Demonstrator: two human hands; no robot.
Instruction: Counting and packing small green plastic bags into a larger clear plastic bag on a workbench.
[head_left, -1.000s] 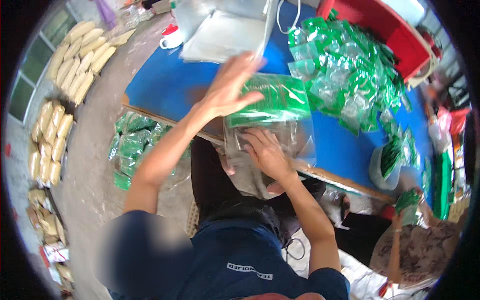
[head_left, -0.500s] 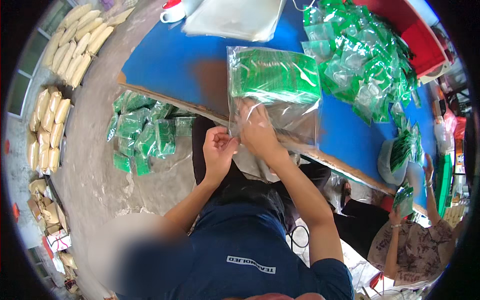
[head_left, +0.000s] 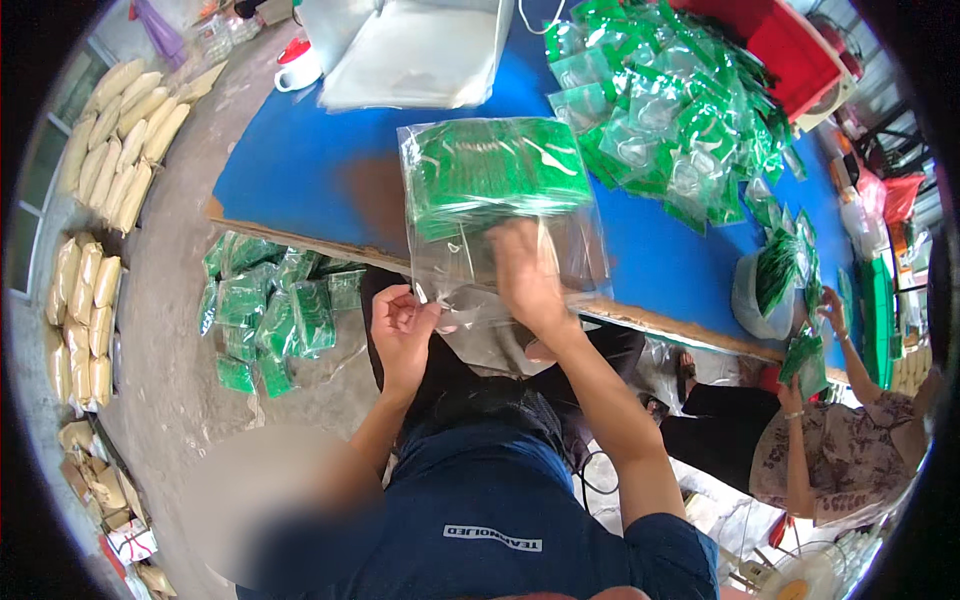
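A clear plastic bag [head_left: 590,245] lies at the blue table's near edge, its open end toward me. Inside its far half sits a stack of green packets [head_left: 500,170], layered closely together. My left hand [head_left: 400,330] is closed in a pinch on the bag's near left corner. My right hand [head_left: 527,275] is at the middle of the bag's near part, fingers stretched toward the stack and blurred by motion. It holds nothing that I can see. Whether it is inside the bag or on top of it I cannot tell.
Clear sheets [head_left: 410,60] and a red-lidded white mug [head_left: 297,68] stand farther back on the blue table [head_left: 290,150]. Loose green packets [head_left: 680,130] pile up at right, by a red bin [head_left: 770,45]. Filled bags [head_left: 270,310] lie on the floor. At right a co-worker holds a packet [head_left: 803,362].
The whole view has shifted, so the table appears lower and farther left. My right hand has moved rightward from the bag's left side to its middle. The left hand keeps its corner.
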